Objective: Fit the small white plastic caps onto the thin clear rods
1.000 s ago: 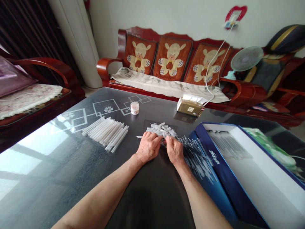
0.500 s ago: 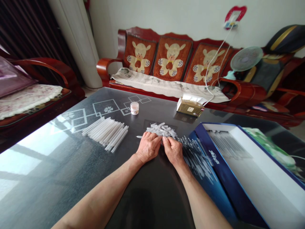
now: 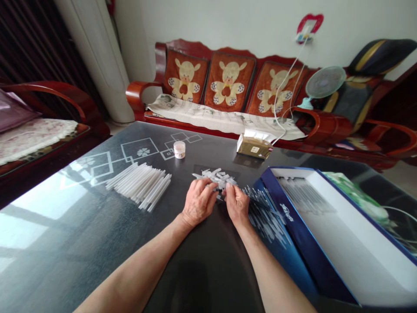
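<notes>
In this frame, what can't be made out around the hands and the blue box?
- Head view: what the left hand and right hand pinch is hidden by their own fingers.
- Pile of small clear plastic pieces: too small to identify.
- Blue box: cut off by the right and bottom edges.
- Small white jar: label too small to read.

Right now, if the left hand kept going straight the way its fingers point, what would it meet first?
Probably the small heap of short white pieces: the left hand points away and slightly right, its fingertips already at the heap's near edge. Depth is hard to judge.
</notes>
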{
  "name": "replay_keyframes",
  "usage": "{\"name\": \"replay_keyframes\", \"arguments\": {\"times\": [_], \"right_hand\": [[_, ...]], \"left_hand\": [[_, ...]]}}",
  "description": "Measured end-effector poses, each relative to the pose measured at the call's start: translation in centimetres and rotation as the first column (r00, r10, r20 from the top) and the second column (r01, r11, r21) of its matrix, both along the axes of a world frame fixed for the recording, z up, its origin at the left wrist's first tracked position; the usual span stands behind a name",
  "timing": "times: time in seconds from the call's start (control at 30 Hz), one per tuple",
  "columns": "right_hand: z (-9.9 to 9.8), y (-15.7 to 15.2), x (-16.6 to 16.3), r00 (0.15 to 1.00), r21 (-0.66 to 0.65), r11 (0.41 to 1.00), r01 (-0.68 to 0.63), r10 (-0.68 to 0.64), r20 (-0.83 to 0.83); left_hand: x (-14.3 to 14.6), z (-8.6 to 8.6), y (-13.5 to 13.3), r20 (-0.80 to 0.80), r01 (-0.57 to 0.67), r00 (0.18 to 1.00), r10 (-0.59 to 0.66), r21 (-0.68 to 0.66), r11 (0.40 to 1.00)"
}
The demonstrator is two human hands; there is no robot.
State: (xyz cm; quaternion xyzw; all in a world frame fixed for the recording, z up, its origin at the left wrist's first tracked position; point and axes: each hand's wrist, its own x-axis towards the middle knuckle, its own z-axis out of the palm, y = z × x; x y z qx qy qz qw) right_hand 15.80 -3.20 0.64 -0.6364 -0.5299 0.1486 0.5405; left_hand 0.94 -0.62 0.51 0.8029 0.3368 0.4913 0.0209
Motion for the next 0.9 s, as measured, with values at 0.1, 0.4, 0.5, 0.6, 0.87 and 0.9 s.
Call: {"name": "replay_keyframes", "arguments": {"times": [0.1, 0.4, 0.5, 0.6, 0.87, 0.9], "right_hand": [[0.2, 0.0, -0.2, 0.983, -0.04, 0.999, 0.001, -0.008, -0.182], [0.5, -1.6, -2.7, 0.867, -0.008, 0.893, -0.451, 0.44, 0.232], [0.6, -1.8, -2.9, 0.825, -0.006, 0.874, -0.485, 0.46, 0.328], [0.5, -1.3, -1.8, 0.892, 0.095, 0.933, -0.348, 0.299, 0.339], [-0.7, 0.2, 1.0, 0.916, 0.046, 0.992, -0.119, 0.092, 0.39], [-0.7, 0.1, 0.8, 0.9, -0.003, 0.992, -0.129, 0.118, 0.42]], "left_hand": [[-0.1, -0.4, 0.3, 0.166, -0.011, 0.984, 0.058, -0.271, 0.963], [-0.5, -0.1, 1.5, 0.655, 0.338, 0.721, 0.227, -0.618, 0.71], [-0.4, -0.1, 1.6, 0.744, 0.477, 0.639, 0.197, -0.584, 0.657], [-0.4, -0.2, 1.9, 0.787, 0.524, 0.587, 0.192, -0.55, 0.65], [-0.2, -0.9, 1.5, 0.511, 0.119, 0.849, 0.132, -0.43, 0.895], [-0.3, -0.9, 1.4, 0.449, 0.065, 0.885, 0.123, -0.38, 0.923]]}}
